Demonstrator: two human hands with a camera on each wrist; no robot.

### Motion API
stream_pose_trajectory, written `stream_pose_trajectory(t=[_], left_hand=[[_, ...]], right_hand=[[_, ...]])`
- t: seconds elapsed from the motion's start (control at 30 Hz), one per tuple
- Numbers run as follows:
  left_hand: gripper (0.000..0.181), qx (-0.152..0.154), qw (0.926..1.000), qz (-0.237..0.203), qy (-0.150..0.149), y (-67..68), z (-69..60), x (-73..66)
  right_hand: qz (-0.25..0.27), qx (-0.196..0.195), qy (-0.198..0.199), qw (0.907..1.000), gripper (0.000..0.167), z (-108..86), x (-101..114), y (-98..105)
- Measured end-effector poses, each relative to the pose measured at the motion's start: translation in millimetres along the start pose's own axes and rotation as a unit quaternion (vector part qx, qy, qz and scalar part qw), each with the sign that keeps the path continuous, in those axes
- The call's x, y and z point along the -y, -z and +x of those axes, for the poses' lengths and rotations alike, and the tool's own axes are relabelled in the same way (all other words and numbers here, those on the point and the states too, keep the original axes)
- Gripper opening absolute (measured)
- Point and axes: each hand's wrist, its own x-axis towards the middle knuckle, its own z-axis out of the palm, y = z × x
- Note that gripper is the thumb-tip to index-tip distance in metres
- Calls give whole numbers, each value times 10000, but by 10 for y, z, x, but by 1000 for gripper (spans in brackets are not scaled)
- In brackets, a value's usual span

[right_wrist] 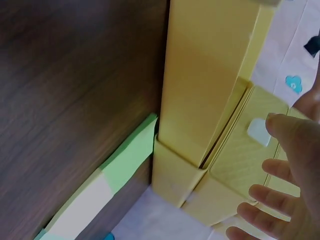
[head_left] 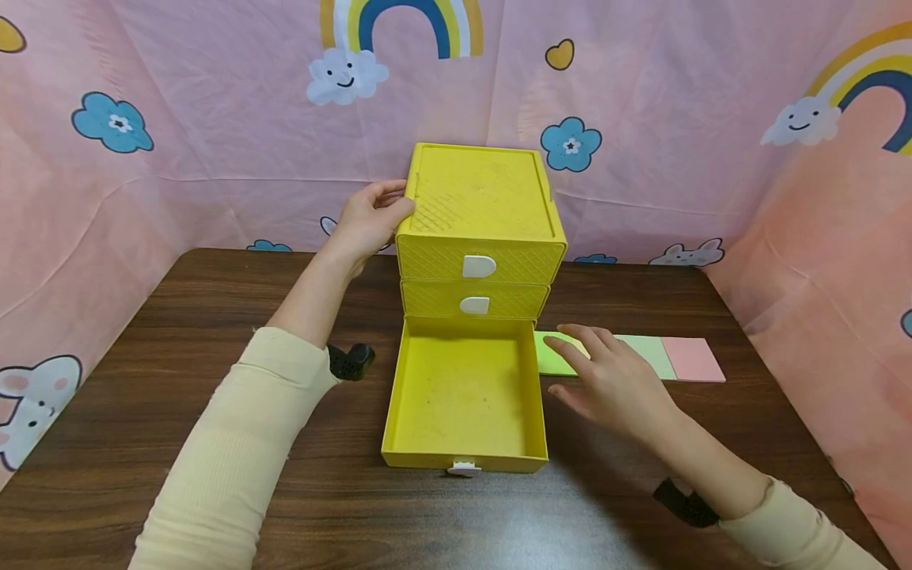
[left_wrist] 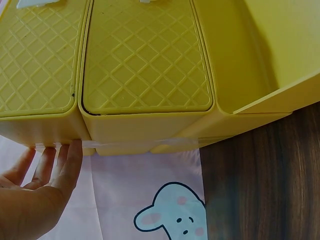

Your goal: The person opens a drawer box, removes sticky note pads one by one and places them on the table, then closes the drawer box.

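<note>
A yellow three-drawer storage box [head_left: 484, 190] stands on the table, its bottom drawer [head_left: 466, 388] pulled out and bare inside. The upper two drawers are closed, each with a white tab handle. My left hand [head_left: 372, 218] rests against the upper left side of the box, thumb by its top edge; the left wrist view shows the fingers [left_wrist: 75, 160] fairly straight along that side. To the right of the pulled-out drawer hovers my right hand [head_left: 616, 384], fingers spread and holding nothing. Beneath and behind it lies a row of coloured paper squares [head_left: 691, 359], partly hidden by the hand.
The dark wooden table [head_left: 342, 507] extends around the box. A pink patterned cloth [head_left: 242, 142] hangs behind and along both sides. The open drawer juts toward the front, with a white handle [head_left: 465, 469] on its face.
</note>
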Motion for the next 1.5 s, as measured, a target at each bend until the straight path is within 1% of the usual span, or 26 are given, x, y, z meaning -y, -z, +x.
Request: stream_pose_trajectory(t=[0.13, 0.33, 0.53, 0.6, 0.87, 0.93, 1.1, 1.3, 1.5], left_hand=[[49, 11, 10000, -9, -2, 3, 1, 5], [49, 6, 10000, 10, -44, 9, -3, 8], [49, 17, 10000, -35, -63, 10, -7, 11], [49, 29, 10000, -52, -64, 8, -5, 13], [49, 28, 10000, -43, -37, 4, -6, 8], [49, 24, 10000, -28, -29, 4, -7, 8], [49, 35, 10000, -50, -40, 6, -3, 11], [48, 29, 10000, -72, -55, 5, -2, 9], [48, 45, 9999, -95, -24, 1, -4, 2]], right_hand=[[2, -26, 206, 9998, 61, -18, 105, 28], [104, 11, 411, 9991, 60, -16, 286, 95], [190, 187, 619, 9977, 62, -26, 451, 132], [214, 187, 696, 9972, 64, -32, 498, 133], [260, 8, 1085, 9938, 67, -42, 670, 123], [278, -94, 1216, 9921, 67, -37, 706, 115], [232, -211, 1456, 9888, 65, -21, 800, 94], [314, -184, 1665, 9854, 61, -21, 919, 63], [283, -326, 1903, 9808, 56, -34, 1018, 15]])
